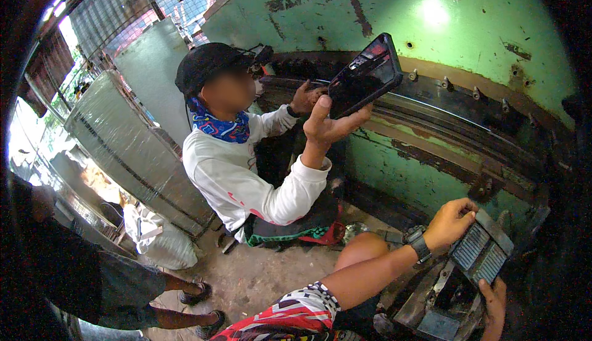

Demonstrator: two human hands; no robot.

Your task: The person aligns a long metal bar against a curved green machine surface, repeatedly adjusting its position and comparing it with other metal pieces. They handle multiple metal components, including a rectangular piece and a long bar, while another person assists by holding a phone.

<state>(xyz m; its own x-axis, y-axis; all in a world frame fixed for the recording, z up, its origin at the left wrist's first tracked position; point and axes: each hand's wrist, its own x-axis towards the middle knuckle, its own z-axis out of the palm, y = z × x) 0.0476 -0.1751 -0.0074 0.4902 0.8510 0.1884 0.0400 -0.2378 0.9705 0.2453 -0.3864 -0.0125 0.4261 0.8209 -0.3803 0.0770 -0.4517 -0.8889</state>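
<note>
My left hand [453,222], with a black watch on its wrist, closes its fingers at the upper left corner of a grey slotted metal piece [478,251]. Rows of parallel slots or ribs run across its face. At the lower right edge of that piece is my right hand [494,307], its thumb against the rim and its other fingers partly hidden. The piece is tilted above a worn metal frame [425,295] with dark gaps in it.
A large green machine [493,14] with a long dark jaw rises in front. At centre left, a co-worker in a white sweater [231,168] holds up a black phone [367,79]. Another person's legs [166,285] stand at left. Wrapped sheets [126,150] lean behind.
</note>
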